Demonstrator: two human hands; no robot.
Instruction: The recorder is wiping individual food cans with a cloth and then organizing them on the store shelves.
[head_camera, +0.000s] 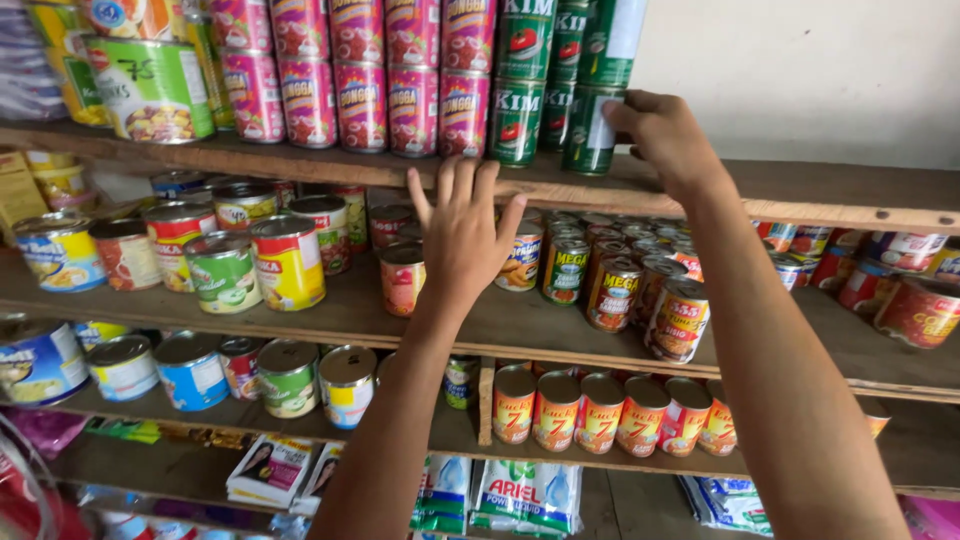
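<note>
My right hand (662, 138) reaches up to the top wooden shelf (820, 190) and its fingers rest on a green can (592, 128) at the right end of a row of stacked green cans (522, 80). My left hand (462, 235) is raised with fingers spread and holds nothing; it hovers in front of the shelf edge, below the stacked pink cans (412, 100) and above an orange-labelled can (402, 278) on the middle shelf.
The middle shelf (520, 325) holds several mixed cans: yellow and green ones (255, 262) at left, small dark-labelled cans (615, 290) at right. A lower shelf carries a row of orange cans (600, 412). Packets and sachets (525, 495) lie at the bottom.
</note>
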